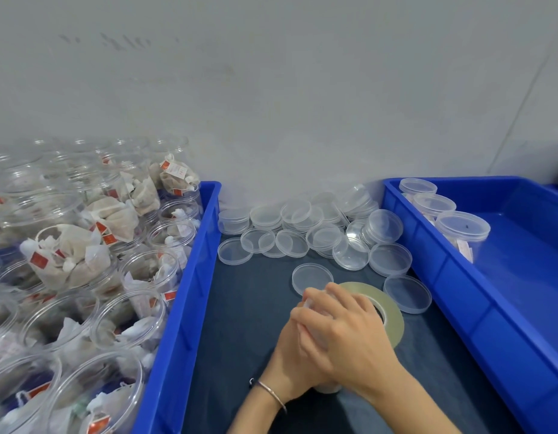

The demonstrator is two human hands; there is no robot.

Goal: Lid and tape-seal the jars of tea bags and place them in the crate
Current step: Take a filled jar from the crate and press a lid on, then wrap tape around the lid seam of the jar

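Two blue crates flank a dark work mat (240, 308): the left crate (177, 308) crowded with open jars of tea bags (74, 255), the right crate (506, 308) holding three lidded jars (462, 228). Loose clear lids (302, 233) pile behind. Both hands, left (298, 349) and right (353, 333), curl around one jar (329, 388), tape roll (387, 311) just behind. Uneven pressure could seat its lid crooked.
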